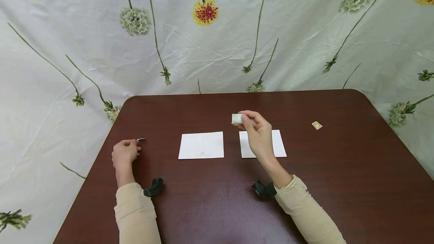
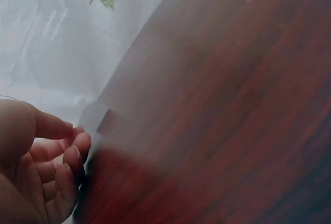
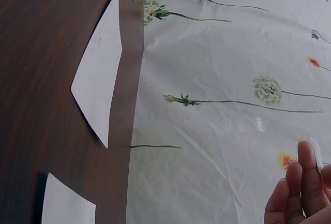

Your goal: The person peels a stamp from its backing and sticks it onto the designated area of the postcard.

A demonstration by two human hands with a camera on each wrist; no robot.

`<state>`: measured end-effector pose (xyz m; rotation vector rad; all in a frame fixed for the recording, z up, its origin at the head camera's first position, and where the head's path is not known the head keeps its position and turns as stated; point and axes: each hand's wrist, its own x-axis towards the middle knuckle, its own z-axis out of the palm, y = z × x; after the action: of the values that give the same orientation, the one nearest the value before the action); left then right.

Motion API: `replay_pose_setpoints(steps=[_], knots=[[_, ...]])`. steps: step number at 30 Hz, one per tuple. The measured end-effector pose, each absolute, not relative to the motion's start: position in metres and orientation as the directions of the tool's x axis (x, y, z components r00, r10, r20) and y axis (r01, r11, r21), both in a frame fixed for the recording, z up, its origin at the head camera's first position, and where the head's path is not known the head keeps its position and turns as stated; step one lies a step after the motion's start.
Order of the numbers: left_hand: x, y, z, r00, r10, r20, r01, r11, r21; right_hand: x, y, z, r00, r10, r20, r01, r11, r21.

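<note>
Dark red-brown wood makes up the counter (image 1: 210, 206) under our hands. Our right hand (image 1: 258, 133) is raised at 12 o'clock of a white card (image 1: 279, 144), pinching a small white roll (image 1: 236, 118) between thumb and fingertips. Our left hand (image 1: 124, 153) rests on the counter at 9 o'clock, fingers curled, pinching a small thin strip (image 1: 140, 139). A second white card (image 1: 201, 145) lies between the hands. A small tan square (image 1: 317, 125) lies at 2 o'clock, well apart. Flowered cloth (image 1: 217, 40) hangs behind.
</note>
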<state>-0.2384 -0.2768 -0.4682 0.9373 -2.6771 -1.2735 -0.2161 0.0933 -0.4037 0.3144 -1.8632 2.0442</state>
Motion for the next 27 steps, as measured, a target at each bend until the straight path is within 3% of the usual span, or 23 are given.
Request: replay_pose_setpoints(steps=[8,16,20,27], knots=[[-0.233,-0.274,-0.447,-0.800,-0.576,-0.166,-0.485,0.458,0.745,-0.216,0.093,-0.404,-0.912,0.109,0.396,-0.403,-0.054,-0.914],[-0.231,-0.262,-0.410,-0.825,-0.552,-0.119,-0.414,0.449,0.792,-0.217,0.093,-0.404,-0.911,0.108,0.397,-0.404,-0.043,-0.914],[-0.228,-0.250,-0.395,-0.858,-0.508,-0.072,-0.321,0.422,0.847,-0.217,0.094,-0.404,-0.916,0.107,0.387,-0.393,-0.041,-0.919],[-0.222,-0.197,-0.367,-0.934,-0.333,0.131,-0.035,0.451,0.892,-0.216,0.093,-0.404,-0.914,0.108,0.390,-0.397,-0.047,-0.917]])
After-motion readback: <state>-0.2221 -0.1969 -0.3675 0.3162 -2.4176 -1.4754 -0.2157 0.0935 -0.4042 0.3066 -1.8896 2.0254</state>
